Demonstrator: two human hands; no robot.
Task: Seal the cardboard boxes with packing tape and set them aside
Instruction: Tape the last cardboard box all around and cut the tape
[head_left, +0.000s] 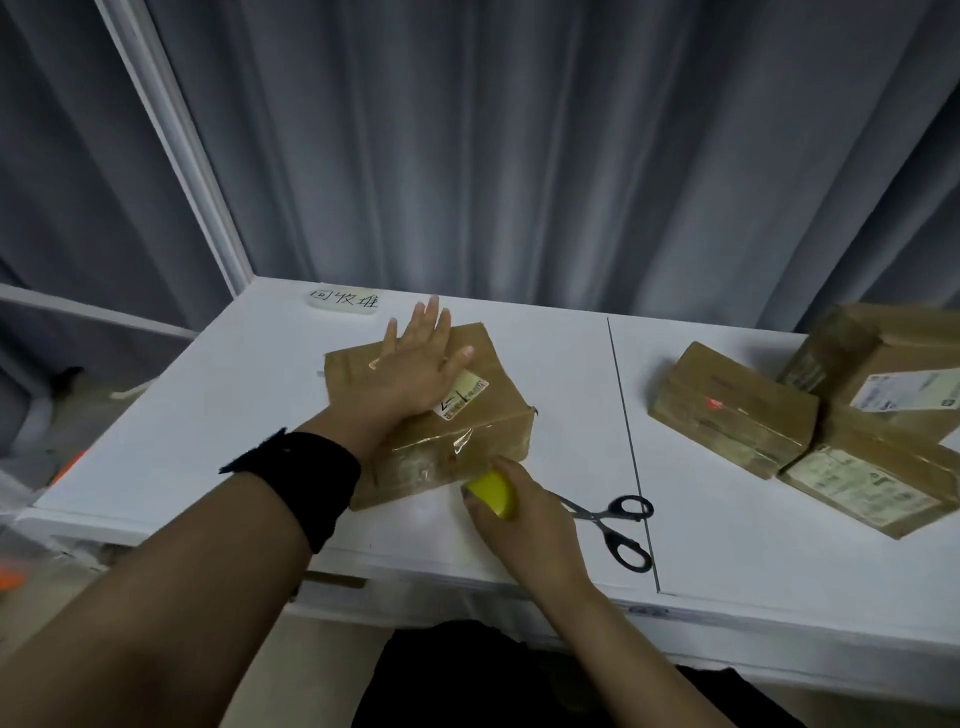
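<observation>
A brown cardboard box with a white label lies on the white table in front of me. My left hand presses flat on its top with fingers spread. My right hand grips a yellow tape roll against the box's near side, where clear tape shines on the cardboard.
Black-handled scissors lie just right of my right hand. Three cardboard boxes are piled at the table's right end. A small white sign with writing sits at the far left edge. Grey curtains hang behind.
</observation>
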